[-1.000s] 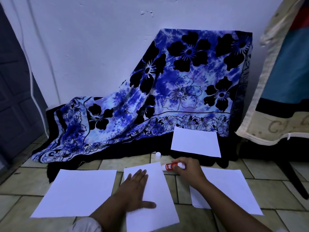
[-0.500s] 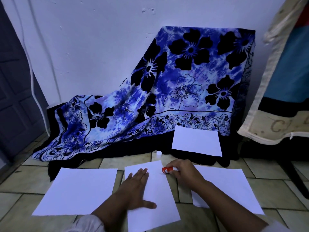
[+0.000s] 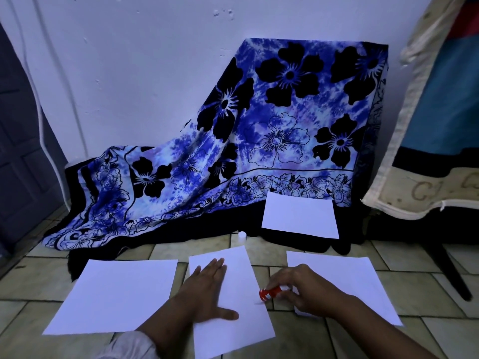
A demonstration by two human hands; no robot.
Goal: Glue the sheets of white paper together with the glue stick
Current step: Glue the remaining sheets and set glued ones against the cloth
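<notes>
White paper lies in four sheets on a tiled floor (image 3: 181, 248), seen from the head camera, the only view. The middle sheet (image 3: 234, 340) sits slightly askew in front of the person. The left hand (image 3: 204, 288) rests flat on it, palm down, fingers straight and close together, thumb spread out to the right across the paper.

The right hand (image 3: 304, 288) pinches the glue stick (image 3: 270, 293) between thumb and curled fingers. The stick is red and white and lies almost level, pointing left. Its red end is at the right edge of the middle sheet, about halfway down; whether it actually touches the paper cannot be told for sure. This hand hovers over the gap between the middle sheet and the right sheet (image 3: 357, 278), and its wrist covers that sheet's left edge.

The left sheet (image 3: 116, 294) lies just beside the middle one, a narrow strip of floor between them. The far sheet (image 3: 300, 216) rests further back on the dark hem of a blue floral cloth (image 3: 259, 138), which is draped over something against the pale wall (image 3: 129, 73). A small white cap (image 3: 242, 235) stands upright on the floor just beyond the top edge of the middle sheet, apart from every sheet. A dark panelled door (image 3: 20, 151) shows at the left edge, and a cream-edged padded fabric (image 3: 414, 151) hangs at the right.
</notes>
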